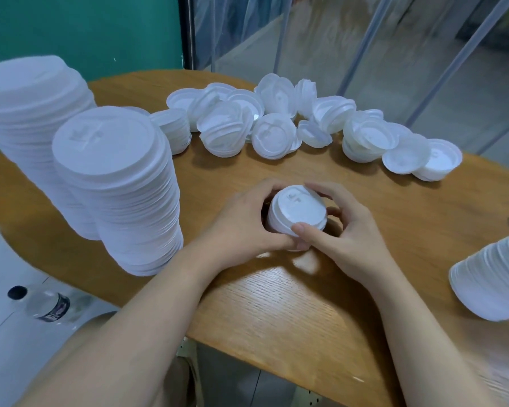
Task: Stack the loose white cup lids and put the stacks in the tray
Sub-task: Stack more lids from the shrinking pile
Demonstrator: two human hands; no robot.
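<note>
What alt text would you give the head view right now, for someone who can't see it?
Both hands, left hand and right hand, grip a short stack of white lids on a wooden table. Two tall stacks stand at the left, and loose lids lie scattered behind.

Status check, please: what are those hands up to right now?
Left hand and right hand grip a short lid stack. Loose lids wait behind. No tray in view.
</note>
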